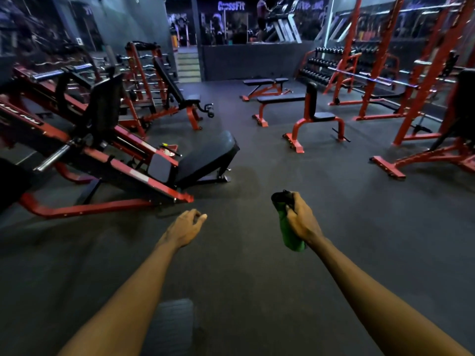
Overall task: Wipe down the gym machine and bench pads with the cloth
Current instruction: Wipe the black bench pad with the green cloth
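Over the dark, fine-grained rubber floor [257,278], we are holding both arms forward at the near end of the gym. Our right hand [300,222] is gripping a spray bottle [291,240], with the fingers wrapped round its neck just below the black trigger head. The bottle body is smooth green plastic, roughly cylindrical, and is hanging base-down below the palm. Our left hand [186,228] is hanging with loosely curled fingers and is carrying nothing. The cloth is not showing anywhere in this view, so we cannot tell where it is.

Progress: we are judging the task to be at or near its start. Neither hand is touching a pad, and in this dim light we are seeing no wet streak or wiped patch on any of them.

The leg press machine [115,155] is standing to our left, near us but apart from both hands. It is red painted steel with 1 large back pad [205,158], black, matt, round-edged and tilted back. Ahead and well apart are standing 1 incline bench [169,80], 1 flat bench [280,98] and 1 upright bench [311,101], each carrying black padded upholstery on red steel legs. By our judgement, all of these pads are waiting to be wiped.
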Demonstrator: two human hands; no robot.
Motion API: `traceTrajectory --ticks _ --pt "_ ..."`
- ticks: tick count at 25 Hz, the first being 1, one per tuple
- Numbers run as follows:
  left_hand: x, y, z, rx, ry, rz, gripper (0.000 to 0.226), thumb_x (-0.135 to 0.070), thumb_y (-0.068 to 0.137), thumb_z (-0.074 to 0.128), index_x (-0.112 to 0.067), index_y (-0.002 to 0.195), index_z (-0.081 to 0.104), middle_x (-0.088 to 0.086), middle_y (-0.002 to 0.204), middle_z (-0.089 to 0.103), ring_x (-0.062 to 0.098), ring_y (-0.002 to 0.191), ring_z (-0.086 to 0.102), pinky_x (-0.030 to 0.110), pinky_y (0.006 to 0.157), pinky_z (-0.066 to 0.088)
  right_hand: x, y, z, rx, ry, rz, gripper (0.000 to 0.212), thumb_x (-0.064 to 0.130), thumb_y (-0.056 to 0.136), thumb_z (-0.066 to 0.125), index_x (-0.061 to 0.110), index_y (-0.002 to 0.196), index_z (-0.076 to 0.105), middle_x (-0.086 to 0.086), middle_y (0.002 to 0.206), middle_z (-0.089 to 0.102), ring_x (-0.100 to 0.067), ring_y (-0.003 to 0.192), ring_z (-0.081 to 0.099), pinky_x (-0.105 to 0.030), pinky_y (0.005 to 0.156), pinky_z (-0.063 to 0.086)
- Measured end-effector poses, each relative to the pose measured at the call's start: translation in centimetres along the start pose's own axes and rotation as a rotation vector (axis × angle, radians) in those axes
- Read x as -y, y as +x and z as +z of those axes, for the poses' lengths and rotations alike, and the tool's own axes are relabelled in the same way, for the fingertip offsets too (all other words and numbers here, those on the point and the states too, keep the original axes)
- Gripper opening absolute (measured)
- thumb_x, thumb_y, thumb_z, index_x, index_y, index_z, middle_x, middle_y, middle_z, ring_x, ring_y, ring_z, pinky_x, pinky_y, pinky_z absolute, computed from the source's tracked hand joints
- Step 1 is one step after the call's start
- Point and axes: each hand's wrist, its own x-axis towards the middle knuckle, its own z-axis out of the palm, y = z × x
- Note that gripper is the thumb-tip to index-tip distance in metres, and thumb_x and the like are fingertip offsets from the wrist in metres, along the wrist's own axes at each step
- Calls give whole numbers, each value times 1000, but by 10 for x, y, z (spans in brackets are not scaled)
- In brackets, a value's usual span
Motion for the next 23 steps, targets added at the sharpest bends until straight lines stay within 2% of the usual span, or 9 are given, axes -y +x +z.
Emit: traceTrajectory --ticks 3,8,13,19,23 --pt "-4 61 -3 -42 -15 -20 35 -43 100 51 -12 112 63 7 110 63 24 103 61 35 92 46 -13 74 6 18 -10 21 29 2 101 45 14 126 53 -10 130 60 -15 105 49 -30 90 36" --pt "17 168 -1 -58 -22 -91 33 -42 100 53 -13 109 64 8 107 64 26 101 62 34 89 46 -37 194 43 89 11 27 26 5 101 45 25 116 49 -3 122 58 -17 104 52 -31 89 37" --pt "44 290 5 -55 -36 -78 33 -42 100 51 -12 107 63 8 105 65 27 100 61 38 90 47 -51 312 85 98 17 32 24 5 101 45 19 119 51 0 115 57 -18 102 54 -32 87 38" --pt "54 453 -23 -89 -62 -70 32 -38 101 53 -9 104 65 13 100 67 31 98 63 34 82 44 -39 470 134 99 7 29 24 5 100 46 22 116 51 1 112 58 -19 100 56 -30 85 39" --pt "54 551 -46 -121 -49 -66 35 -41 101 51 -9 108 65 15 107 68 31 103 63 38 89 48 -31 568 159 89 -9 1 24 6 99 47 16 120 52 0 115 58 -18 102 54 -30 86 38"
